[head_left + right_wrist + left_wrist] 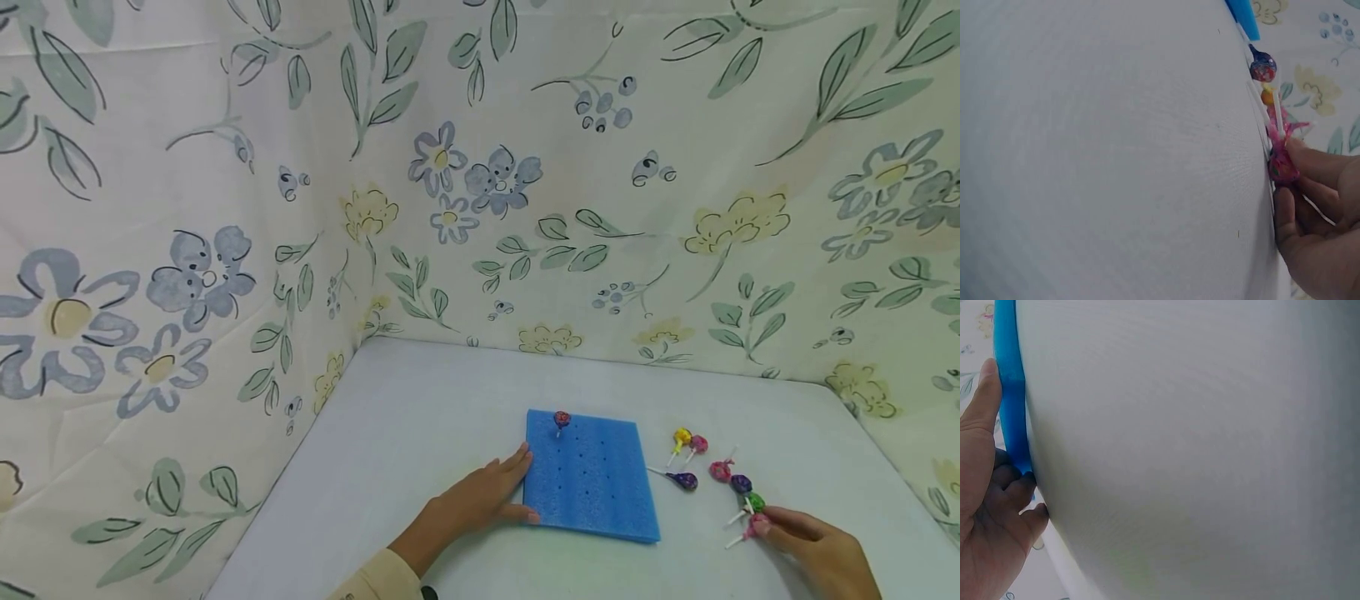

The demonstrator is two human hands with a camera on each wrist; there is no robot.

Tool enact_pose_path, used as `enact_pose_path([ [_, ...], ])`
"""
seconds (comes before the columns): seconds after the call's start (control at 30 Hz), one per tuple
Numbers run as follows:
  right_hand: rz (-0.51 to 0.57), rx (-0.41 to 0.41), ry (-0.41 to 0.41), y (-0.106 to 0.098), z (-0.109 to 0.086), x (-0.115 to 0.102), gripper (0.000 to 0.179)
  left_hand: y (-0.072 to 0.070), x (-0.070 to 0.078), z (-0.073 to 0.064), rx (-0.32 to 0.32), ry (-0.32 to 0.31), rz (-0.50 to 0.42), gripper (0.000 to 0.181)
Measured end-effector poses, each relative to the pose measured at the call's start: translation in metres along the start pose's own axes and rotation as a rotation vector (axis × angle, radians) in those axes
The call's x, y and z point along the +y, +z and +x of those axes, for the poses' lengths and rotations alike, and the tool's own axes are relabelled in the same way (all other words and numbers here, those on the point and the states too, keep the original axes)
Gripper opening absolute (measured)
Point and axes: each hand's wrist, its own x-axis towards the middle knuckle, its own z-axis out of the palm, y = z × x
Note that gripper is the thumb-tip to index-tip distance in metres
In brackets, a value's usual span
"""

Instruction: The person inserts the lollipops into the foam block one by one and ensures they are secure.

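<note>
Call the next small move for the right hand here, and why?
Probably lift the pink lollipop clear of the table. The right hand already pinches its head, the left hand steadies the blue foam block, and only one lollipop stands in its holes.

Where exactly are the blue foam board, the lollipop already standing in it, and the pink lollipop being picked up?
blue foam board (592, 487), head view, middle of its top face.
standing lollipop (562, 418), head view, its wrapped head.
pink lollipop (756, 526), head view, its head at the right hand's fingers.
</note>
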Motion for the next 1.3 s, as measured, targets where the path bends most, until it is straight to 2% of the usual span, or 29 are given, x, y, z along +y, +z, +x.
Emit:
enact_pose_path([
  [0.2,-0.034,-0.004,-0.015,0.004,0.002,0.001,0.096,0.000,0.000,0.000,0.002,0.000,-0.006,0.097],
  [0.5,-0.092,-0.006,-0.056,0.005,0.001,0.002,0.090,-0.001,0.000,0.000,0.006,0.010,-0.010,0.097],
  [0.63,-0.087,0.020,-0.070,0.006,-0.001,0.001,0.087,-0.001,0.000,0.000,0.006,0.013,-0.007,0.097],
  [0.83,0.054,0.066,-0.091,0.006,-0.011,-0.009,0.074,0.000,-0.001,0.000,0.009,0.023,-0.002,0.096],
  [1.17,0.464,0.050,-0.206,0.008,-0.026,-0.021,0.035,-0.003,0.004,-0.003,0.001,-0.013,-0.009,0.098],
  [1.3,0.514,0.064,-0.194,0.012,-0.025,-0.026,0.051,-0.003,0.003,-0.003,0.001,-0.014,-0.020,0.097],
])
